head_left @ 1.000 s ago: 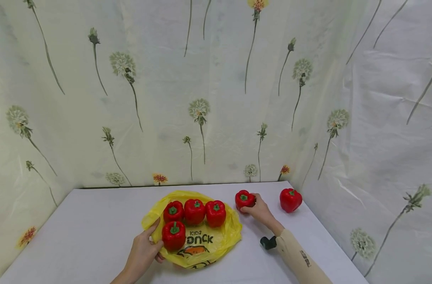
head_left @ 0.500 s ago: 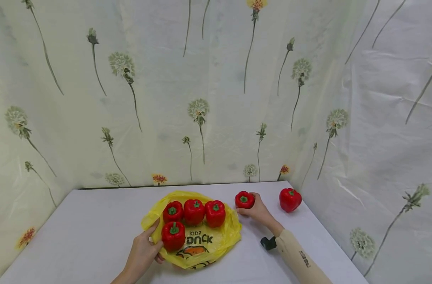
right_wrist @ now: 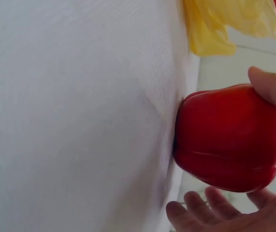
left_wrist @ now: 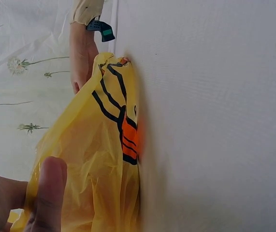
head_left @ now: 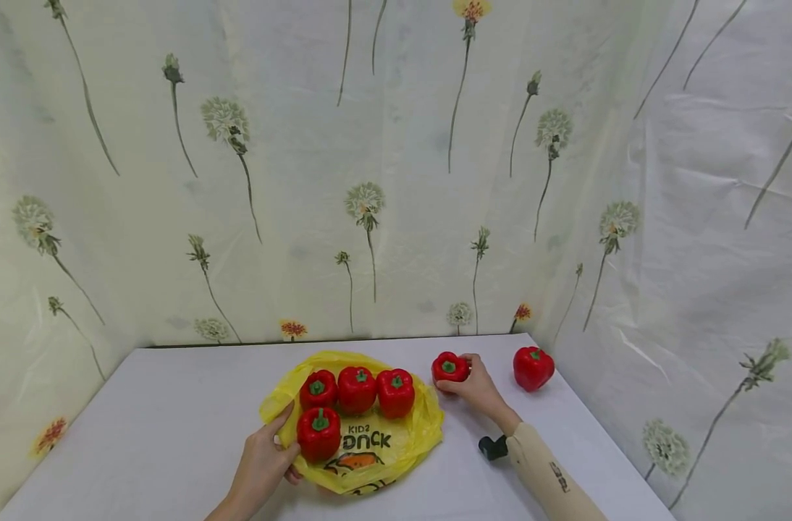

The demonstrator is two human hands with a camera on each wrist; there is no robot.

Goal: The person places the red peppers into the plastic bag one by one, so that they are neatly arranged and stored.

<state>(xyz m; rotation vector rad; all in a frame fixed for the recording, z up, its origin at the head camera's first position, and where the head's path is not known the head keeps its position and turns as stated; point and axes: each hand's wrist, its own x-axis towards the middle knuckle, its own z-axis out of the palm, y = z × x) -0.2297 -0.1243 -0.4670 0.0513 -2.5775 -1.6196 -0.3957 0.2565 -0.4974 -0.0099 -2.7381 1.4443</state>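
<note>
A flattened yellow plastic bag [head_left: 389, 454] with printed letters and an orange drawing carries several red bell peppers [head_left: 394, 394], green stems up. My left hand [head_left: 259, 456] pinches the bag's left edge beside the nearest pepper [head_left: 318, 434]; the left wrist view shows a thumb [left_wrist: 50, 188] on the yellow film. Right of the bag, another red bell pepper [right_wrist: 229, 140] sits on the table. My right hand [head_left: 477, 383] spreads around it, thumb tip at one side, the other fingers [right_wrist: 198, 208] loosely bent, mostly apart from its skin.
One more red bell pepper [head_left: 533, 367] stands near the table's right edge. A dark wrist device [head_left: 494, 447] is at the right sleeve [head_left: 555, 477]. White cloth covers the table [head_left: 161, 434]; flower-patterned sheets [head_left: 415, 217] hang behind and at both sides.
The right thumb has slid off the pepper's front to lower left, and the pepper stands more upright. The left hand, the bag and its peppers have stayed put.
</note>
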